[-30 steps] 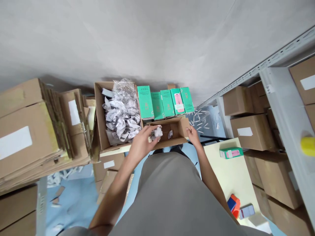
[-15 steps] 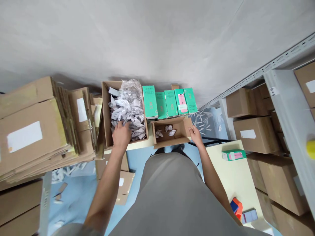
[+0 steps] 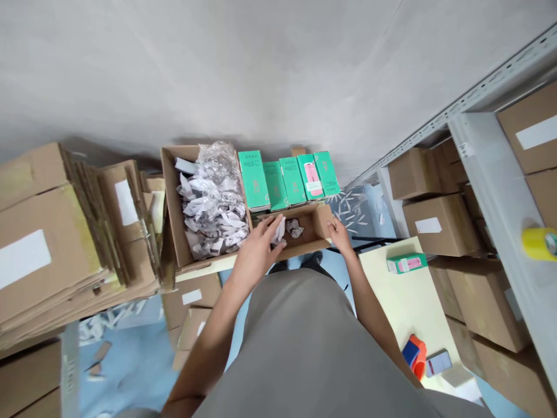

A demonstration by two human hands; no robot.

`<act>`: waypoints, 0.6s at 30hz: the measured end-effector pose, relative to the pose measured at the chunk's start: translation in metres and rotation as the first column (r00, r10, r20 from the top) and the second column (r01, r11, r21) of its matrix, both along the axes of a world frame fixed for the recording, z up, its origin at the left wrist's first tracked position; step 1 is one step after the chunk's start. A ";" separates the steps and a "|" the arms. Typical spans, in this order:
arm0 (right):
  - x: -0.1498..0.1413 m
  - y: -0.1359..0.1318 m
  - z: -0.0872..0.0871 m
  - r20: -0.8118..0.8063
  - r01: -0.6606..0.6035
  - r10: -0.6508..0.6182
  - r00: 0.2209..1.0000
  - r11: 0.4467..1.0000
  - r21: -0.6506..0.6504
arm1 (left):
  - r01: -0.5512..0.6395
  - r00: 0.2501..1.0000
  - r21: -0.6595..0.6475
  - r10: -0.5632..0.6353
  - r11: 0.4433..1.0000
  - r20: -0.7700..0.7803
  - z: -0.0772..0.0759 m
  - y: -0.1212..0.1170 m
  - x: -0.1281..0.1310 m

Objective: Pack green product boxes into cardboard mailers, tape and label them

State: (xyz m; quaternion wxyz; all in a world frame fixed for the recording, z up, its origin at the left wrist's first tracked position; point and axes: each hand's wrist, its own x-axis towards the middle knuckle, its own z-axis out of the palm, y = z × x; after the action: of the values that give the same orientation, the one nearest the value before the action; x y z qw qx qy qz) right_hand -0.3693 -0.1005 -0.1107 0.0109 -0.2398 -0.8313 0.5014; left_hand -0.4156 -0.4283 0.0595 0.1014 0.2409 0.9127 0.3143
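Note:
My left hand is over the left end of a small open cardboard box, its fingers curled around a piece of crumpled white paper. Another wad of crumpled paper lies on the box floor. At the box's right end, my right hand pinches the upper edge of the cardboard wall. A larger carton to the left is filled with crumpled paper strips and clear plastic wrap.
Several green boxes stand in a row behind the small box. Flattened cartons are stacked at left. On a side table lie a green box, an orange tape dispenser and a phone. Shelves with cartons line the right.
My left hand has moved right, from the paper-filled carton to the small box, bringing crumpled paper with it. My right hand still grips the box's right edge. The view has shifted slightly.

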 end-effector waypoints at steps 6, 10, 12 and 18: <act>0.016 -0.006 0.003 -0.023 0.027 -0.028 0.999 0.999 -0.044 | -0.118 0.993 -0.152 0.115 0.981 -0.027 -0.060 0.003 0.009; 0.055 -0.008 0.011 -0.042 0.099 -0.101 0.994 0.994 -0.049 | -0.070 0.997 -0.200 0.073 0.977 0.010 -0.083 -0.005 0.008; 0.083 -0.007 0.017 -0.046 0.180 -0.182 0.982 0.983 -0.045 | -0.018 1.000 -0.201 0.015 0.979 -0.014 -0.087 0.003 0.003; 0.175 -0.003 0.044 -0.015 0.494 -0.496 0.868 0.866 -0.075 | 0.253 0.967 -0.182 -0.250 0.950 0.041 -0.083 0.076 -0.007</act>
State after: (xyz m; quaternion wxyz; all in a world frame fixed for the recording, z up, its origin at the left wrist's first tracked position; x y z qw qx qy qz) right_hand -0.1939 -0.1033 -0.0664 0.1450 -0.4365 -0.7241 0.5138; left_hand -0.4227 -0.3523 -0.0240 0.1705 0.3418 0.8990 0.2144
